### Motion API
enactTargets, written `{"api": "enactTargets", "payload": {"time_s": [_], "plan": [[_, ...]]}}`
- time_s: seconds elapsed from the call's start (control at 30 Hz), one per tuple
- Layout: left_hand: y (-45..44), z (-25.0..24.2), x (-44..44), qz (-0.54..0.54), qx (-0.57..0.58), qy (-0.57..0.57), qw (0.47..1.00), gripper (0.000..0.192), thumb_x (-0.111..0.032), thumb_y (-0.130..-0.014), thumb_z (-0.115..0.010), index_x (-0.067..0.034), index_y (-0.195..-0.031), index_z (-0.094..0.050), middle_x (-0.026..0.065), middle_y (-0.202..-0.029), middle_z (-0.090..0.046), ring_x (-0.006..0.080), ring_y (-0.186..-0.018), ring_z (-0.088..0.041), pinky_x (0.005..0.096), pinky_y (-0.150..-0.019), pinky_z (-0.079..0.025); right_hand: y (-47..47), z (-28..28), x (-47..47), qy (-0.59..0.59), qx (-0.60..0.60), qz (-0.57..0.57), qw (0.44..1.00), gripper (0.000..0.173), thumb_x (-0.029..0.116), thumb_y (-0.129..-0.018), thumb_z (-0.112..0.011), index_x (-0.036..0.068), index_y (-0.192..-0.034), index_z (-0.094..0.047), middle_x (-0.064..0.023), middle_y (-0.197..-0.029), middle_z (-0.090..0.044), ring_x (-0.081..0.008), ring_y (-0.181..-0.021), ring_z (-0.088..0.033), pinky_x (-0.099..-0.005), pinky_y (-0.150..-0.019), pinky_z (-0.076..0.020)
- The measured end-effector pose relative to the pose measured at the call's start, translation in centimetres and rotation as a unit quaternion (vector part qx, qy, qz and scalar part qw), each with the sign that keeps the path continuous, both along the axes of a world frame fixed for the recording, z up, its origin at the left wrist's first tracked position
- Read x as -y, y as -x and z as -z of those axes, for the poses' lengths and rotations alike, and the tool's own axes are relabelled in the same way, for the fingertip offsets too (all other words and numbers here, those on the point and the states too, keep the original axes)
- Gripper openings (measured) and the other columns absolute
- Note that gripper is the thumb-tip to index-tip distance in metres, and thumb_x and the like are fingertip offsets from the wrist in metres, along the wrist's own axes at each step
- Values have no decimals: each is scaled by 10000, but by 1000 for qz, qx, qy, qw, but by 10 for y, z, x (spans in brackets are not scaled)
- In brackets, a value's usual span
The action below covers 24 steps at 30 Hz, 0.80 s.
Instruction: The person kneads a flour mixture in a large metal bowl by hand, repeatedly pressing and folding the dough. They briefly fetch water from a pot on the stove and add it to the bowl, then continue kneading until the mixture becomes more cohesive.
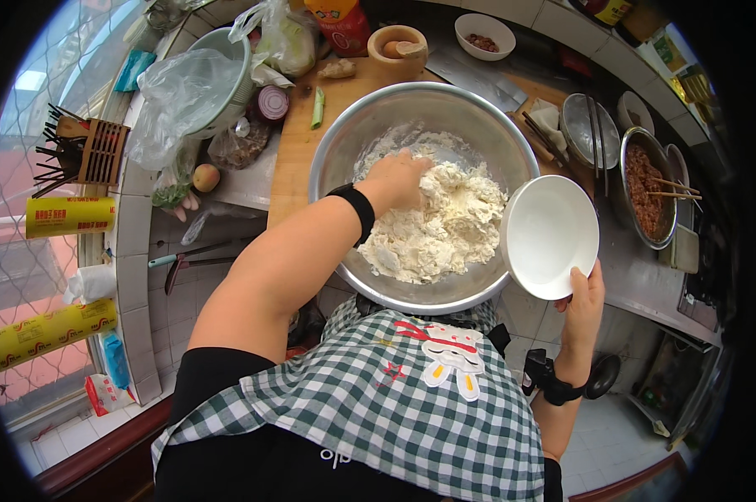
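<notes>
A large steel mixing bowl (pixel 328 147) holds shaggy, pale dough (pixel 453 219) with loose flour along its far wall. My left hand (pixel 400 179) reaches into it from the left, its fingers against the dough and partly hidden. To the right of the steel bowl, my right hand (pixel 585 298) grips the near rim of a white bowl (pixel 552 235). That bowl is tilted beside the steel rim, and its visible inside is white with nothing seen in it.
The steel bowl overlaps a wooden board (pixel 290 169) with a green stalk (pixel 318 108) and ginger (pixel 337 69). A cleaver (pixel 485 78) lies behind. At right are chopsticks (pixel 597 138) and a steel bowl of minced meat (pixel 645 182). A cut red onion (pixel 272 103) and colander (pixel 243 78) stand left.
</notes>
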<state>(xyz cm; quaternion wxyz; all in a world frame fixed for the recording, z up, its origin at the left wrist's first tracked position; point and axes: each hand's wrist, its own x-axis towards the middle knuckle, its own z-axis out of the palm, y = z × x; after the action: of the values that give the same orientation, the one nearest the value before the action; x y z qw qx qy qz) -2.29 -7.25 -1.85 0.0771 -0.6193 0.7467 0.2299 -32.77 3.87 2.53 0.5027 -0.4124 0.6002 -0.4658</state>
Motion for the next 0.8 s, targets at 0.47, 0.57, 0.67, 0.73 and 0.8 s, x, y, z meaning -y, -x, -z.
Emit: {"api": "enactTargets", "payload": {"time_s": [0.47,0.57,0.67,0.73,0.8], "plan": [[51,-12,-79,221,-58,30,973,244,-95,-764,-582,-54,-1004,-568,177,-979,-518,317,-850,-586,410,-690,-515,-5,-5,10,-13,-4,10,1000,363,130,-909,-431,-15,-1241,-450,-4,-697,-540,-24,-470,-409,-167,-397,-323],[46,0,-53,204,-26,-24,978,251,-81,-768,-568,-64,-1019,-566,184,-980,-522,330,-840,-611,409,-685,-512,-4,-8,9,-16,2,15,1000,338,137,-914,-435,-13,-1215,-464,-2,-702,-540,-22,-473,-404,-166,-400,-321],[46,10,-36,180,-1,-41,983,254,-71,-768,-570,-40,-1021,-562,202,-1017,-526,340,-845,-621,411,-703,-508,-4,-10,9,-28,5,26,999,312,139,-916,-437,-12,-1186,-478,1,-699,-533,-21,-476,-399,-165,-407,-322],[47,14,-30,184,-4,-41,982,258,-61,-760,-577,-22,-1014,-557,219,-1040,-526,349,-856,-618,413,-719,-505,-2,-16,3,-26,-8,36,999,301,140,-916,-437,-10,-1172,-484,3,-696,-529,-21,-477,-398,-165,-412,-322],[51,14,-28,176,-1,-28,984,256,-61,-759,-573,-22,-1012,-558,220,-1048,-523,355,-857,-617,414,-721,-504,1,-18,2,-28,-23,33,999,293,141,-916,-437,-8,-1164,-487,5,-694,-526,-22,-479,-400,-164,-417,-323]]}}
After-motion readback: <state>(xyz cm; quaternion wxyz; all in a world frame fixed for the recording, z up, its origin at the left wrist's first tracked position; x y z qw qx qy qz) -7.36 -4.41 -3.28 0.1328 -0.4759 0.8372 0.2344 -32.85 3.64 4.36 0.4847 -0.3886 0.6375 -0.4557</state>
